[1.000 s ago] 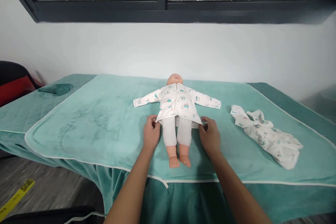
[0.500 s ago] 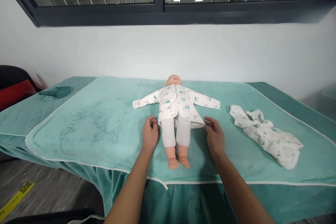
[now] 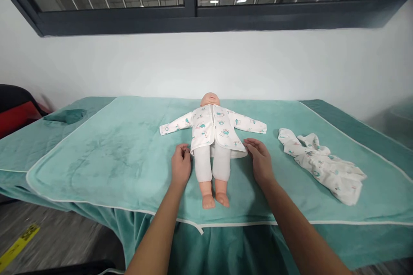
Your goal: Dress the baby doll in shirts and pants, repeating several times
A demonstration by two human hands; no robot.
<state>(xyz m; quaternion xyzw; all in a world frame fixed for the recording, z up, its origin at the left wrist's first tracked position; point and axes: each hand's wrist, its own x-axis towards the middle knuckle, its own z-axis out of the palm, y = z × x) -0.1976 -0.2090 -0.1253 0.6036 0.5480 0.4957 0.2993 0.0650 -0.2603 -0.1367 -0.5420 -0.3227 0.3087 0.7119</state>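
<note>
- Head view: the doll (image 3: 203,165) lies on its back between the two hands, head beyond them, feet (image 3: 208,202) between the forearms.
- It wears a jacket (image 3: 222,126), whose sleeves (image 3: 176,124) spread out beyond the hands; the fronts meet at the chest and part toward the hem (image 3: 238,154).
- The left hand (image 3: 180,164) is just beside the hem, fingers curled in; whether it pinches cloth, I cannot tell.
- The right hand (image 3: 262,161) is at the opposite hem corner, fingers loosely bent and seemingly touching; a grip cannot be made out.
- The hem looks uneven, flaring more by the right hand, where the back panel shows below the front. A light, level draw from both corners should square it best.
- Thin cloth probably calls for fingertips only; a hard pull could twist the jacket or drag the doll along the blanket (image 3: 112,154).
- A crumpled garment (image 3: 322,165) lies beyond the right hand's outer side, well apart, so the elbow has room.
</note>
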